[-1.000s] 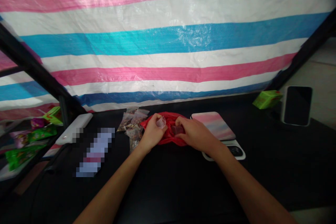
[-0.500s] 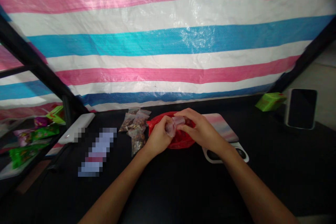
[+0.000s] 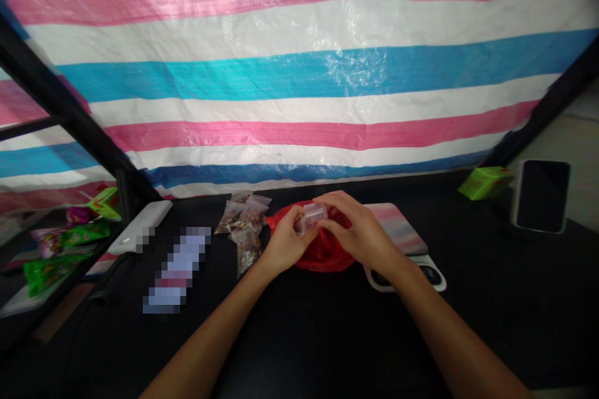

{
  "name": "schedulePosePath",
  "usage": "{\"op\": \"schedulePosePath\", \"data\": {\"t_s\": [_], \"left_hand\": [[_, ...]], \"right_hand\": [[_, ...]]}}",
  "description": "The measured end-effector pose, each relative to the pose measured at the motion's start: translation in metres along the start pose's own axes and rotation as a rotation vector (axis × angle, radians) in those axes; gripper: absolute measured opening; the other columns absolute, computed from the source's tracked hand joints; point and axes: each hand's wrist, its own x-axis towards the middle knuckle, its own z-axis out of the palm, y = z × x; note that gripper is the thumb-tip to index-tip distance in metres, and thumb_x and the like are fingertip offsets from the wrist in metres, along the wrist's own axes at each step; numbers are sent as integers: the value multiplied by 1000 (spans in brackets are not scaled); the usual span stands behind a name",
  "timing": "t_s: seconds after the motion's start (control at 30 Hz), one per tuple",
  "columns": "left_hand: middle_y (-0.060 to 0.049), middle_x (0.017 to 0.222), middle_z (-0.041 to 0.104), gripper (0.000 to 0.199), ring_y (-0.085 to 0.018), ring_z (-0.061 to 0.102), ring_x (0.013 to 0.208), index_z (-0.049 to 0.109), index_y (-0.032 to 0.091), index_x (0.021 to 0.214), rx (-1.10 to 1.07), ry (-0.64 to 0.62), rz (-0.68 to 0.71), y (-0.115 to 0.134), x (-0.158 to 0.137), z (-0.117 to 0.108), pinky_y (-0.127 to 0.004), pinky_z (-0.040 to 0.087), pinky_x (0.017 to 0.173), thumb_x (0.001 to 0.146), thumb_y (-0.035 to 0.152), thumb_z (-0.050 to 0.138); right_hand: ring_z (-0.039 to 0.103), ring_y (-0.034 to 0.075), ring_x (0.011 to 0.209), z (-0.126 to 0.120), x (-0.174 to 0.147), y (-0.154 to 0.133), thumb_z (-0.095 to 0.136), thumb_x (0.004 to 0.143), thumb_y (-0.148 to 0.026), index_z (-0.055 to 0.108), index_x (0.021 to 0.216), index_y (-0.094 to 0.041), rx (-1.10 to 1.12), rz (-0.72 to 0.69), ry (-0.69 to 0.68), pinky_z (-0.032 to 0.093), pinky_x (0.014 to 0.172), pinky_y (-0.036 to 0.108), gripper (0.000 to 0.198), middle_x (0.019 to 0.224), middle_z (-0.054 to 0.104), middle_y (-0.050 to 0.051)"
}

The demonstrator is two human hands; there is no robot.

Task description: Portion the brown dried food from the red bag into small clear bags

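Note:
A small clear plastic bag (image 3: pixel 314 214) is held between both hands, above a red plastic bag (image 3: pixel 322 255) on the black table. My left hand (image 3: pixel 289 238) is closed, its thumb and fingers pinching the clear bag's left side. From the right, my right hand (image 3: pixel 354 222) grips the other side between thumb and fingers. Whether anything is inside the clear bag, I cannot tell. To the left of my left hand lie several small zip bags (image 3: pixel 247 243) filled with brownish pieces. The red bag is partly covered by my hands, and its contents are hard to make out.
Right of the red bag stands a white scale-like device (image 3: pixel 437 283) with a pink marbled panel (image 3: pixel 397 227). A green box (image 3: pixel 484 183) and a dark-screened device (image 3: pixel 541 196) stand farther right. At left are a white power bank-like block (image 3: pixel 140 227), a blurred-out phone-like item (image 3: pixel 180 268) and snack packets (image 3: pixel 84 234).
The clear bag has turned and flattened between my fingers, its face now showing more squarely. My hands have barely moved. The view has shifted slightly.

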Motion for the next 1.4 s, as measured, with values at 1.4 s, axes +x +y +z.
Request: {"op": "schedulePosePath", "data": {"t_s": [1.4], "left_hand": [[-6, 106, 63, 18, -24, 60, 104, 73, 24, 99, 670, -351, 346, 25, -25, 4, -45, 48, 103, 92, 40, 68]], "right_hand": [[69, 26, 93, -81, -23, 82, 59, 86, -24, 72, 100, -23, -714, 406, -45, 48, 81, 36, 19, 103, 74, 8]]}}
